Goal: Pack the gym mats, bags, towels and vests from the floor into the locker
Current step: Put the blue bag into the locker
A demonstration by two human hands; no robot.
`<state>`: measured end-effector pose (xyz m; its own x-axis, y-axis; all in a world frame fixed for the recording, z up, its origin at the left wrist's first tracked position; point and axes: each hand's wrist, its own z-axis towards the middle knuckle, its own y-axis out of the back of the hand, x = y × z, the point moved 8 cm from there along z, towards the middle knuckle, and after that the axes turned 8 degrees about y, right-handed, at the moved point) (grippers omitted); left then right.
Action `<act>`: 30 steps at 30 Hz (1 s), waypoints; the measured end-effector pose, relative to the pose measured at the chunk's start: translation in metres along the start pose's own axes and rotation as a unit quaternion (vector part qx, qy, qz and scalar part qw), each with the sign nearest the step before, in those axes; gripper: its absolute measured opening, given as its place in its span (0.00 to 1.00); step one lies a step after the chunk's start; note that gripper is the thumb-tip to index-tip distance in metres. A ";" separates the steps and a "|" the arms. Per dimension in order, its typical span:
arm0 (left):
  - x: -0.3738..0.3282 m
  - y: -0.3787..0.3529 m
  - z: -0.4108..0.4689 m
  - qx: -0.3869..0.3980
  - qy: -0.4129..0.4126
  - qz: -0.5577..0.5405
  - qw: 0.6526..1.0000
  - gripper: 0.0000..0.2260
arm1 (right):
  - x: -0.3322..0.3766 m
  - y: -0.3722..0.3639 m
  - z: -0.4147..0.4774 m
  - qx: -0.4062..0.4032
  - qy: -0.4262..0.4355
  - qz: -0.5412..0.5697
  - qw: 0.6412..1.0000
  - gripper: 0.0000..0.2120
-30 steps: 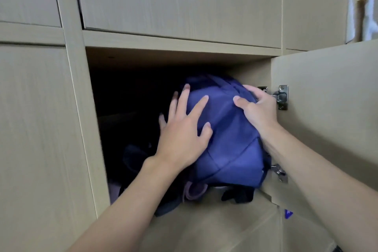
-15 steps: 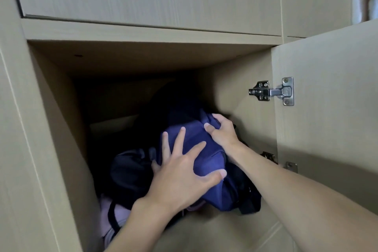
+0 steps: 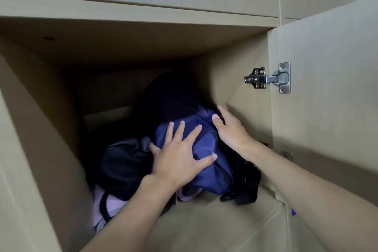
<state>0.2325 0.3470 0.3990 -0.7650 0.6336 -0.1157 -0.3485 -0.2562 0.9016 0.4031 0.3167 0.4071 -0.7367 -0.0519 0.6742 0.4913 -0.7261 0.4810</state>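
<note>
A: Where's the navy-blue fabric backpack (image 3: 216, 176)?
B: Inside the beige wooden locker (image 3: 204, 223), under the left grip (image 3: 180, 161) and right grip (image 3: 231, 131), both flat, fingers spread, clamping nothing.
A: Risk?
B: The black straps (image 3: 245, 190) below the right grip could catch the door.

dim locker (image 3: 235, 80) interior, wide-angle warp

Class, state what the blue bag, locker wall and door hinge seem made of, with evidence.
The blue bag looks like woven synthetic fabric, matt; it folds and creases softly. The locker wall seems laminated board with a pale wood-grain print, smooth; solid wood cannot be ruled out. The hinge is metal: bright silvery sheen, screw heads.
</note>
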 end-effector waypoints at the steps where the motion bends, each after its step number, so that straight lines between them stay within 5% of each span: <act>1: -0.001 0.000 0.003 0.002 0.002 0.000 1.000 0.39 | -0.007 0.002 -0.013 -0.003 -0.004 0.010 1.000 0.27; 9: -0.008 -0.002 0.017 0.017 -0.003 0.022 1.000 0.40 | -0.039 -0.014 -0.094 0.050 -0.045 0.242 0.968 0.47; 14: -0.012 -0.002 0.027 0.022 0.002 0.021 1.000 0.40 | -0.034 -0.024 -0.101 0.131 0.027 0.118 0.984 0.64; 17: -0.015 0.001 0.033 0.014 0.007 0.010 1.000 0.40 | -0.030 -0.027 -0.100 0.129 0.074 0.072 0.986 0.60; 25: -0.025 0.047 0.062 -0.107 -0.017 -0.058 0.992 0.37 | -0.008 -0.020 -0.011 -0.031 0.145 0.084 0.985 0.39; 30: -0.010 0.020 0.088 -0.047 0.007 -0.036 0.998 0.40 | -0.026 -0.046 0.040 0.042 0.149 0.010 0.988 0.39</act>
<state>0.2804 0.3999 0.4547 -0.7431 0.6432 -0.1846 -0.4518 -0.2787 0.8475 0.4181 0.3790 0.3893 -0.8251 -0.2743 0.4940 0.5341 -0.6639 0.5234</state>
